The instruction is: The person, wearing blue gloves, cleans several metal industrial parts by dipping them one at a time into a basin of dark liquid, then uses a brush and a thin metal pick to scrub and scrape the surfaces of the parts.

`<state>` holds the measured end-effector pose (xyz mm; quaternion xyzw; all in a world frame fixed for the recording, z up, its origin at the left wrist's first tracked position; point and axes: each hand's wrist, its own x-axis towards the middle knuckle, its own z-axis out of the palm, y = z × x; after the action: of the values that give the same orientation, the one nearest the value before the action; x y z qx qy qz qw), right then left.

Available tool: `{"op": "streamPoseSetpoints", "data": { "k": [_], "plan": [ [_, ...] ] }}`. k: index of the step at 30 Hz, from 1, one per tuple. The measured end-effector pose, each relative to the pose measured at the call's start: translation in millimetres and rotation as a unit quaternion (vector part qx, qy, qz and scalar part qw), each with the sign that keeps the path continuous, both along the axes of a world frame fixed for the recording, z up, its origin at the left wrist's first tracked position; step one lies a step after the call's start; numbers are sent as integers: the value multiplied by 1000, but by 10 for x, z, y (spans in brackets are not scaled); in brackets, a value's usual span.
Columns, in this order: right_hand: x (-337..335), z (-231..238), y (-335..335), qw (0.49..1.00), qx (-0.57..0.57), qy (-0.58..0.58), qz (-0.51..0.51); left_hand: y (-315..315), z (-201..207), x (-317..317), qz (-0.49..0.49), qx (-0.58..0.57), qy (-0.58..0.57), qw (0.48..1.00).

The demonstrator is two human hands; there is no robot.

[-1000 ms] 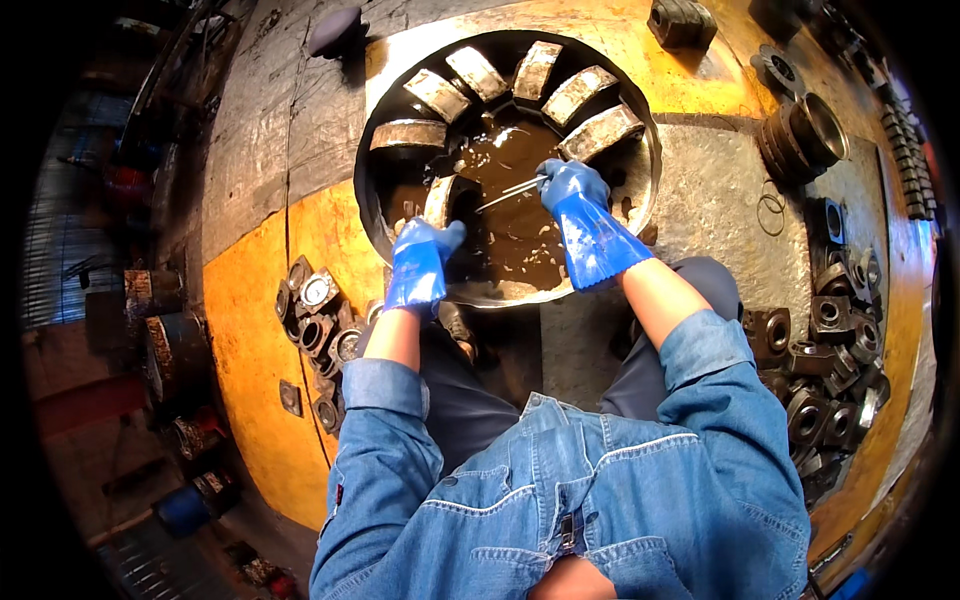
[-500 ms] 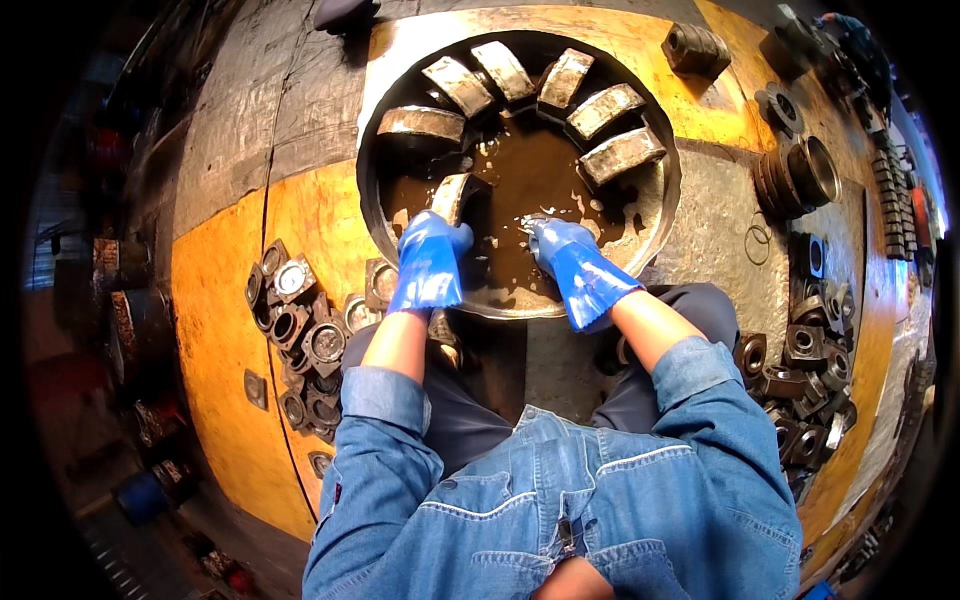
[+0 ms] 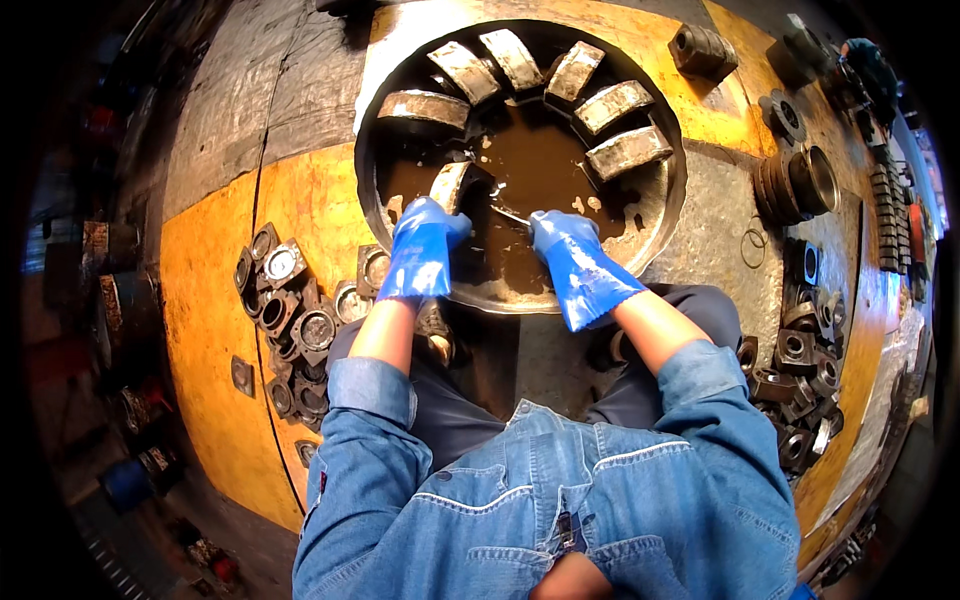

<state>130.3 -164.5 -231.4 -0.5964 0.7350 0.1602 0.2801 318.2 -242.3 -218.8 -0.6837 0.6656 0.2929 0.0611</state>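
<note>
A wide round metal pan [image 3: 672, 215] of murky brown liquid stands in front of me. In its left part my left hand [image 3: 428, 222], in a blue rubber glove, is closed on the near end of a curved metal block [image 3: 450, 184]. My right hand [image 3: 562, 235], gloved alike, is closed above the liquid at the pan's near right. From its fingers a thin, pale, stick-like tool [image 3: 510, 214] points toward the block without touching it; its grip is hidden. Several similar blocks [image 3: 516, 60] lean in an arc along the pan's far wall.
Square metal parts with round holes [image 3: 300, 320] lie heaped left of the pan; more such parts [image 3: 800, 360] are piled at right. Ribbed metal rings [image 3: 797, 183], two thin rings [image 3: 753, 245] and a cylindrical part [image 3: 703, 52] rest on the floor beyond the pan's right side.
My right hand has shifted slightly, and the thin tool now shows as a distinct line where splashes blurred it before. My left hand keeps its hold on the block.
</note>
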Motion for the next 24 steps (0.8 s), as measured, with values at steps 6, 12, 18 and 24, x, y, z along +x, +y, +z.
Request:
{"op": "streamPoseSetpoints", "data": {
  "k": [6,12,18,24],
  "plan": [
    [-28,-161,-8,1000,28,-14,-2,56,39,38,-1,-37,35,999],
    [20,32,-48,999,40,-17,0,53,10,26,12,0,17,1000],
    [57,53,-53,998,54,-15,-5,18,40,30,9,16,10,1000],
    [-48,-203,-25,998,63,-24,-11,40,95,-59,-5,-3,11,1000]
  ]
}}
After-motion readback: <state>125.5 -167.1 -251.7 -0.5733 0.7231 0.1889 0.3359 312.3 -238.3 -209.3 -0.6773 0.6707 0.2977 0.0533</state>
